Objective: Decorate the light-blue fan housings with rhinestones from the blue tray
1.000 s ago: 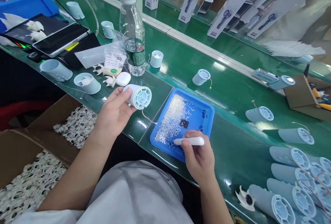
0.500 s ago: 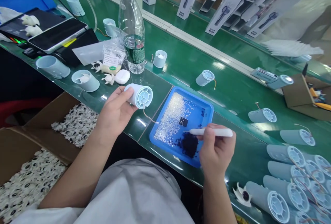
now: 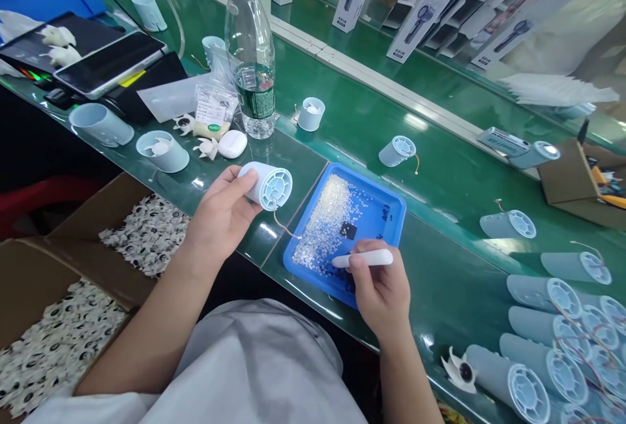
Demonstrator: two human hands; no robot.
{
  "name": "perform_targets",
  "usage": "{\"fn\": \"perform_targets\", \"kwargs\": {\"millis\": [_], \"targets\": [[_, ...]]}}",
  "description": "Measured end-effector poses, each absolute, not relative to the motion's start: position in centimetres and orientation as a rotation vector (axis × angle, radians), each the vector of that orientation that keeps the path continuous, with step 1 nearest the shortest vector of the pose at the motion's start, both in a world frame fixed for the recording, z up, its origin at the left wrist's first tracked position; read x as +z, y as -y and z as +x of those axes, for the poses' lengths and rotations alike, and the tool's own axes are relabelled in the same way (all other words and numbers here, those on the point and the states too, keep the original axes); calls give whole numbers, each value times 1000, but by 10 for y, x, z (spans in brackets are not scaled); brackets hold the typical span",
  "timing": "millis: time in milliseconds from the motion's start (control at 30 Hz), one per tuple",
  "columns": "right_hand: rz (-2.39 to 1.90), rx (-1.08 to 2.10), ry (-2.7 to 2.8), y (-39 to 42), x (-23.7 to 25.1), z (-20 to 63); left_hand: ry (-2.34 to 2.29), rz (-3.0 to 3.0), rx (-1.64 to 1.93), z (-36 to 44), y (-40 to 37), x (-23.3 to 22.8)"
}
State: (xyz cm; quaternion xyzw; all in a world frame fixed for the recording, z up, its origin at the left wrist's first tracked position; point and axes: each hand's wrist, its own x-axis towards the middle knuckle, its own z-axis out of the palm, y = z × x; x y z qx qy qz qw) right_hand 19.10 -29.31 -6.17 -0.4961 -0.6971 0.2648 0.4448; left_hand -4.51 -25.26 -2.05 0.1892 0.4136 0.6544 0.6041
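My left hand (image 3: pixel 222 215) is closed round a pale blue plastic cylinder (image 3: pixel 254 179). Its spoked end faces right, and a thin wire (image 3: pixel 286 227) hangs from it towards the tray. In my right hand (image 3: pixel 384 287) is a white pen-shaped tool (image 3: pixel 366 259), its tip pointing left over the blue tray (image 3: pixel 395 215). The tray holds a heap of tiny clear rings (image 3: pixel 325 215), a small dark square (image 3: pixel 348 230) and small black pieces, now largely hidden by my right hand.
Several blue cylinders (image 3: pixel 528 385) lie stacked at the right beside a white fan blade (image 3: pixel 460 370). A water bottle (image 3: pixel 252 65), a white case (image 3: pixel 232 144) and a phone (image 3: pixel 112 64) are at the left. Boxes of fan blades (image 3: pixel 63 339) stand below the table edge. Other cylinders (image 3: pixel 397 151) sit on the green surface behind.
My right hand has moved left with the pen-shaped tool, from over the black pieces towards the clear rings and the cylinder. Cylinders on the green surface behind have shifted slightly right.
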Motion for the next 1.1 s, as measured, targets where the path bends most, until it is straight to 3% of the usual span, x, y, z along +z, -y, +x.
{"fn": "perform_targets", "kwargs": {"millis": [433,767,1100], "targets": [[-1336,644,1620,297,-70,197,-954,402,1508,-47,250,-28],[-1531,365,1598,285,-64,200,-955,374,1522,-44,248,-31],[-1478,572,1510,266,-43,192,-942,443,1427,-33,254,-25]]}}
